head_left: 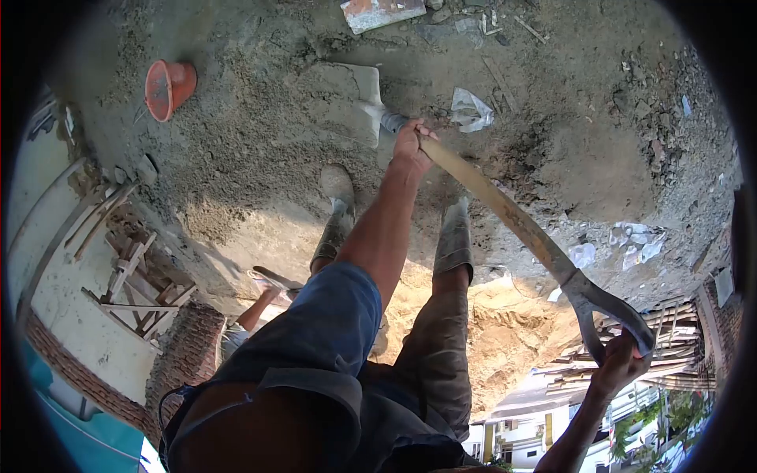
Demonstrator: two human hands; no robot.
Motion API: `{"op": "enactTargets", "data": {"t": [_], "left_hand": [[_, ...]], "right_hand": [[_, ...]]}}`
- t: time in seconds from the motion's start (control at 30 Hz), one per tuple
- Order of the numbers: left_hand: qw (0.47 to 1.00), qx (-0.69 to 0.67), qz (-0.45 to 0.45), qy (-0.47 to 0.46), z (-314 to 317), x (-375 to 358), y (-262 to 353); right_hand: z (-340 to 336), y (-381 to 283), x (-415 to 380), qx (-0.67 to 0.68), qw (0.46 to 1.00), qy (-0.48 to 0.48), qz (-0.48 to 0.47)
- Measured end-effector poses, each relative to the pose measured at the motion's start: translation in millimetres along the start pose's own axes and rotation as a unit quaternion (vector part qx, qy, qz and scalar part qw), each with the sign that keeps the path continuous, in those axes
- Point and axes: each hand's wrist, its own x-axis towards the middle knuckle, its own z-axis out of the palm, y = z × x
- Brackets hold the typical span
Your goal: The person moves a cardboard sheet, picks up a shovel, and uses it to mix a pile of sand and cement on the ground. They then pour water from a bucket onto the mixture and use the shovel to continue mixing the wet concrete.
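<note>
A long-handled shovel (505, 206) slants across the view, its wooden shaft bowed by the lens. Its grey, mortar-smeared blade (343, 102) lies against the wet grey mix on the ground. My left hand (414, 146) is closed round the lower shaft, just above the dark socket. Out at the right, my right hand (620, 359) wraps the dark D-shaped grip (611, 307) at the shovel's top end. A crumpled clear plastic piece (471, 110) lies near my left hand. My boots (337, 183) stand behind the blade.
An orange bucket (169, 89) sits at upper left. A block (382, 12) lies at the top edge. Sand (512, 331) is heaped behind my legs. Another person's forearm (259, 309) shows at lower left. Stacked poles (662, 339) and plastic scraps (637, 240) are on the right.
</note>
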Motion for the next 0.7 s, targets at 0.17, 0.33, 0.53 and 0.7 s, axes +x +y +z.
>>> {"op": "enactTargets", "data": {"t": [0.17, 0.33, 0.53, 0.7], "left_hand": [[0.926, -0.216, -0.056, -0.303, -83, -82, 66], [0.981, -0.101, -0.095, -0.132, -83, -80, -19], [0.985, 0.099, -0.135, 0.046, -5, -52, -203], [0.984, 0.100, -0.131, 0.072, 38, -21, -191]], "right_hand": [[4, 27, -53, -0.037, 0.963, -0.114, -0.241], [-65, 101, -58, -0.038, 0.999, -0.016, -0.005], [-164, 85, -101, -0.029, 0.962, 0.204, 0.181], [-138, 43, -34, -0.102, 0.943, 0.221, 0.225]]}}
